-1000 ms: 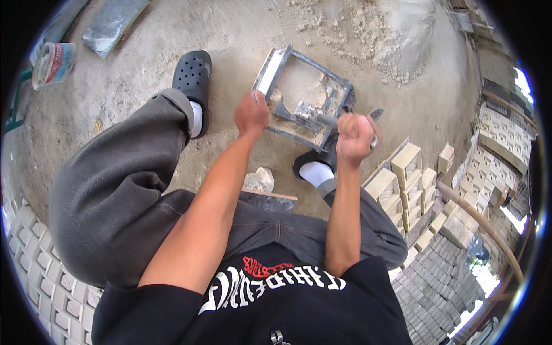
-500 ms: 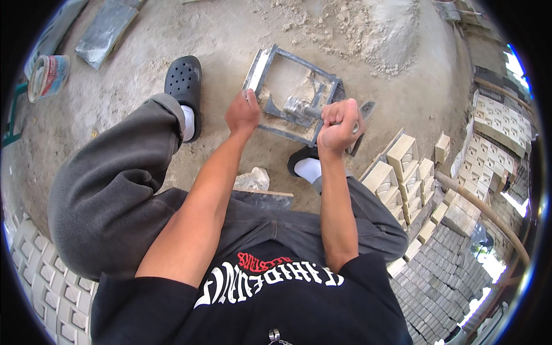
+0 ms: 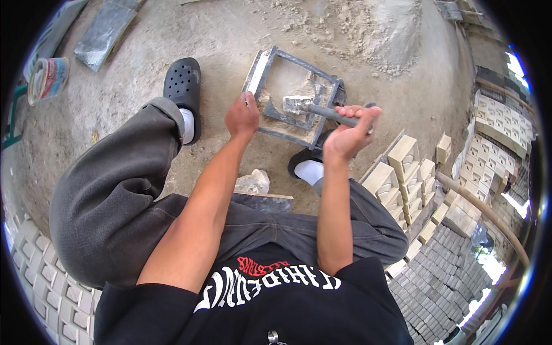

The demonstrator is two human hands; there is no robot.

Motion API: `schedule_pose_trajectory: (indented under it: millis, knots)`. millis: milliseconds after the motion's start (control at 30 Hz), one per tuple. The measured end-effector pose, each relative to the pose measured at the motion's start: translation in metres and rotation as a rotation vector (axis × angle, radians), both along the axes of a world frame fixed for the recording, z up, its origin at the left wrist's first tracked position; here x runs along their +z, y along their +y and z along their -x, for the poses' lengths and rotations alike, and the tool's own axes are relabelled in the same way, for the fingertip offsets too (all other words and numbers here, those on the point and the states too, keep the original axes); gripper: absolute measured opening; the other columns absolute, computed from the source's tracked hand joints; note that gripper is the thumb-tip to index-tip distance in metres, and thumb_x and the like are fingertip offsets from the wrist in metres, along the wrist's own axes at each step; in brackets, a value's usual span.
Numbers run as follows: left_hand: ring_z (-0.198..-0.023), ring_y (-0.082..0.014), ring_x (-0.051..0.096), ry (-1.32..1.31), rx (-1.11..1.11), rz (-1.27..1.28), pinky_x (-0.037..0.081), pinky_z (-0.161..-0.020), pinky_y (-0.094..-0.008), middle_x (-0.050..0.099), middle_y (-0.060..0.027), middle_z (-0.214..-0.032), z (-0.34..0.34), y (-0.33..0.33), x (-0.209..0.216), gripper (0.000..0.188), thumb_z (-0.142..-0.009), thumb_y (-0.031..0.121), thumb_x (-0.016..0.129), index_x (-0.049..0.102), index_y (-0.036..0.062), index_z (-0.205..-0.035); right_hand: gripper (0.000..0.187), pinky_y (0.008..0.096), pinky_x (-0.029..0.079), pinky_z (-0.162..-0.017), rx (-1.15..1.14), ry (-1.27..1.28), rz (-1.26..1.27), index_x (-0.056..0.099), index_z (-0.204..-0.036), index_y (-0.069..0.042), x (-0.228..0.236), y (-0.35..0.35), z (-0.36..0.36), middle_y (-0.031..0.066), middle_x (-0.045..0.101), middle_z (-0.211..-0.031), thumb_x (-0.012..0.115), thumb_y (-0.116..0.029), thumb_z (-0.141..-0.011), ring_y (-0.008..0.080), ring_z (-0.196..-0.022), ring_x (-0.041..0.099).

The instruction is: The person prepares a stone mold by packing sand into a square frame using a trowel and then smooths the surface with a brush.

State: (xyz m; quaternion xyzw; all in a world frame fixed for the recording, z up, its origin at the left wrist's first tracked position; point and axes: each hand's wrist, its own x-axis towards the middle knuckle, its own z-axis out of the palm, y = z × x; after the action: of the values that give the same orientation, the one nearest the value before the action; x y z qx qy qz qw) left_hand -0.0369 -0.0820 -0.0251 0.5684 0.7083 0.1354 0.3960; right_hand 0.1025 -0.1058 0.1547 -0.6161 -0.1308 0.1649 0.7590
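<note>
Hammer (image 3: pixel 325 112) is in R hand (image 3: pixel 349 133), fingers wrapped round the grey handle near its far end; can't tell how tight the squeeze is. L hand (image 3: pixel 242 117) is curled onto the left side of a metal frame (image 3: pixel 286 138), prob. to steady it; fingertips are partly hidden, so exact grip's unclear. Hands are well apart, w/ most of the frame btwn them.

Step in hand looks like knocking at the frame or the dark inner piece (image 3: pixel 273 112) w/ the hammer, prob. mid-job. Can't tell from this angle if the hammer head (image 3: pixel 297 104) touches anything or is just above. Next move, if another tap, calls for a firm L hand, a short controlled swing & a hit on metal, not on the pale fill (image 3: pixel 287 73), which looks crumbly & could prob. chip.

Re position: frame lies on the dirt ground (image 3: pixel 230 69), turned at an angle, out in front of the person. Hammer points left from R hand, handle crossing over the frame's right side, head over its nearer part. L hand is at the left side, R hand just off the right. Dark shoe (image 3: pixel 298 157) on R foot is just beside the near-right corner; pale blocks (image 3: pixel 402 151) stand further right.
</note>
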Motion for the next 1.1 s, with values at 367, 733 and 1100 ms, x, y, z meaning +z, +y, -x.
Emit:
schedule_pose_trajectory:
  millis: [367, 733, 1100]
  knots:
    - [-0.09, -0.0415, 0.063, -0.032, 0.004, 0.042, 0.047, -0.079, -0.0501, 0.067, -0.0198, -0.093, 0.0, 0.005, 0.009, 0.052, -0.098, 0.048, 0.029, 0.064, 0.0099, -0.103, 0.048, 0.0337, 0.031, -0.047, 0.629, -0.122, -0.113, 0.033, -0.057, -0.013, -0.002, 0.001, -0.017, 0.001, 0.031, -0.049, 0.038, -0.035, -0.099, 0.0148, -0.042, 0.029]
    - [-0.093, -0.0414, 0.063, -0.033, 0.024, 0.053, 0.048, -0.08, -0.0495, 0.068, -0.0185, -0.096, -0.001, 0.001, 0.007, 0.052, -0.098, 0.048, 0.029, 0.064, 0.0113, -0.109, 0.045, 0.0313, 0.031, -0.044, 0.507, -0.077, -0.054, 0.033, -0.053, -0.009, -0.004, 0.003, -0.027, 0.0043, 0.034, -0.046, 0.043, -0.025, -0.094, 0.0141, -0.041, 0.03]
    - [-0.082, -0.0401, 0.064, -0.031, 0.05, -0.019, 0.048, -0.073, -0.0502, 0.068, -0.0176, -0.087, -0.002, 0.003, 0.006, 0.045, -0.098, 0.043, 0.035, 0.064, 0.009, -0.094, 0.036, 0.0305, 0.03, -0.043, 0.499, -0.099, -0.058, 0.032, -0.051, -0.006, -0.003, -0.017, -0.033, 0.0048, 0.034, -0.046, 0.042, -0.015, -0.084, 0.013, -0.04, 0.029]
